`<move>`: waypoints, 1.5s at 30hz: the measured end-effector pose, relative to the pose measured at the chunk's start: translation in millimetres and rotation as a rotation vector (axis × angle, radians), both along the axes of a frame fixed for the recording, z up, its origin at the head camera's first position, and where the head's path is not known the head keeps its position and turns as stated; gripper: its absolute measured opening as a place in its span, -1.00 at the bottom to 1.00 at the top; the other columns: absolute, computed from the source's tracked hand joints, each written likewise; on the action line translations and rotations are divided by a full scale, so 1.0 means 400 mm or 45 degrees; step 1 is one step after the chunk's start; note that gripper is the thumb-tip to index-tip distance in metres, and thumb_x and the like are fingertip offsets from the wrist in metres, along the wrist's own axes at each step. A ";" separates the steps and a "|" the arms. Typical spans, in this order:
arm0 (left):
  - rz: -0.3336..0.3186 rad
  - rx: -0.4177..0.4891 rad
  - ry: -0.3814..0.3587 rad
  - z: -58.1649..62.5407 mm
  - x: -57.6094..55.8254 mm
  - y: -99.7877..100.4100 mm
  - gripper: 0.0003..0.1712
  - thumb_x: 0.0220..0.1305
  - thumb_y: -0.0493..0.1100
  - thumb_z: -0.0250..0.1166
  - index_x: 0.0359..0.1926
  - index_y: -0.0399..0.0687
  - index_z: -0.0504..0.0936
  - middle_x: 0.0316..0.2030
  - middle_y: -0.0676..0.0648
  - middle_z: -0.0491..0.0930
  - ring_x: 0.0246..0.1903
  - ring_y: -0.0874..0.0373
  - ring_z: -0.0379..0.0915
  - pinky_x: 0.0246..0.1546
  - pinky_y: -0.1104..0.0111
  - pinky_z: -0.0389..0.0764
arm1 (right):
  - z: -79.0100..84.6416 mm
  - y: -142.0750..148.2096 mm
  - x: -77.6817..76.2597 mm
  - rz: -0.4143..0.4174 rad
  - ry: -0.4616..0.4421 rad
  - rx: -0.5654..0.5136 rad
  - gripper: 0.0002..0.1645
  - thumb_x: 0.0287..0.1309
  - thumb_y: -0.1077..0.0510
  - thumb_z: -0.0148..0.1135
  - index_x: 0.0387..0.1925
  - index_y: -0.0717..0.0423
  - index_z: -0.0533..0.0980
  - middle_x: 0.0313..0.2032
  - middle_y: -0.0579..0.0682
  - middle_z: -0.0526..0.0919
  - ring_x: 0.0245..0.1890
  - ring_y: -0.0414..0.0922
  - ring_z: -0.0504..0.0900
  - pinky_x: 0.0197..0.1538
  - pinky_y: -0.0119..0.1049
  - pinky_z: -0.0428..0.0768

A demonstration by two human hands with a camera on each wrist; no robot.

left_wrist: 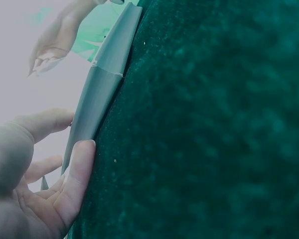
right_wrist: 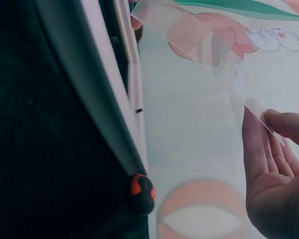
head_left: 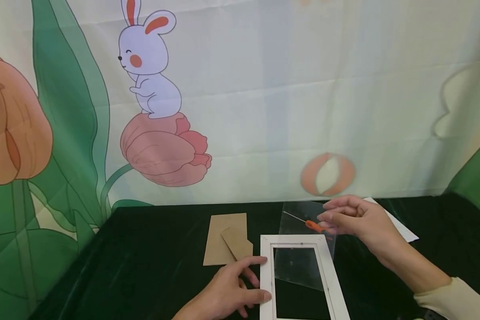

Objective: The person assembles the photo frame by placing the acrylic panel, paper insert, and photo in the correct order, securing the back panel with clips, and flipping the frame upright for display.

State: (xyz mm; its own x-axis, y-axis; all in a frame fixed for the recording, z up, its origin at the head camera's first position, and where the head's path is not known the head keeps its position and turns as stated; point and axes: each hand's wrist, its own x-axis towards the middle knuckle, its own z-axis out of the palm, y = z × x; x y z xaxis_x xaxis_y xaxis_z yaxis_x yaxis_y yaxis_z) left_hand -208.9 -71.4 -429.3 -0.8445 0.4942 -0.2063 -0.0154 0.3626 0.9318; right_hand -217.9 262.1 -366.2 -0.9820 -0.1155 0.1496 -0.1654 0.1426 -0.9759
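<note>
A white picture frame [head_left: 266, 275] with a bare opening lies at the near edge of the head view. My left hand [head_left: 230, 289] holds its left side, thumb and index finger on the rim; in the left wrist view the fingers [left_wrist: 82, 159] lie against the frame's outer side. Above the frame, my right hand [head_left: 362, 222] pinches a clear plastic sheet [right_wrist: 204, 45] between thumb and fingers. In the head view the sheet [head_left: 298, 266] also shows through the frame's opening. An orange-and-black screwdriver [head_left: 313, 226] lies beyond the frame's far edge, close to the right hand.
Left of the frame lies a brown backing board [head_left: 224, 226] with a stand flap. A white sheet [head_left: 396, 220] lies behind the right hand. Dark green cloth [head_left: 144, 258] covers the table, and a printed curtain [head_left: 240, 89] hangs at the back.
</note>
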 end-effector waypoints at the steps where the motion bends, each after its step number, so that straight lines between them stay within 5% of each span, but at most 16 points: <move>1: 0.002 -0.003 0.000 0.000 0.000 0.000 -0.27 0.25 -0.29 0.55 0.41 0.06 0.55 -0.20 -0.10 0.55 -0.52 0.03 0.62 -0.55 0.19 0.71 | -0.004 -0.002 -0.001 -0.005 -0.013 -0.002 -0.48 0.45 0.12 0.38 0.22 0.40 0.48 -0.05 0.14 0.81 -0.13 0.03 0.84 -0.01 -0.21 0.75; 31: -0.029 0.015 0.005 0.005 0.006 -0.005 -0.27 0.25 -0.26 0.56 0.42 0.06 0.55 -0.20 -0.09 0.59 -0.52 0.04 0.59 -0.56 0.20 0.71 | -0.068 -0.030 -0.017 0.019 -0.123 0.111 -0.39 0.42 0.07 0.42 0.27 0.40 0.46 -0.02 0.20 0.79 -0.11 0.01 0.83 -0.05 -0.20 0.76; 45: -0.024 -0.013 0.011 0.009 0.004 -0.004 -0.27 0.25 -0.25 0.57 0.41 0.09 0.55 -0.21 -0.08 0.61 -0.51 0.02 0.60 -0.57 0.20 0.71 | -0.080 -0.052 -0.007 0.091 -0.059 0.122 -0.57 0.43 0.19 0.38 0.17 0.38 0.55 -0.09 0.26 0.79 -0.17 0.00 0.83 -0.11 -0.18 0.78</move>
State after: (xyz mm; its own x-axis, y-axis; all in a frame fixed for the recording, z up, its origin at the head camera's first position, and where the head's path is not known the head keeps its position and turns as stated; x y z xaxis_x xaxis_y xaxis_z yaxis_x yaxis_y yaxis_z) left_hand -207.3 -72.9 -425.8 -0.8370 0.5076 -0.2045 -0.0009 0.3726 0.9280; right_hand -220.6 241.4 -398.4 -0.9763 -0.1968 0.0895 -0.1339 0.2253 -0.9651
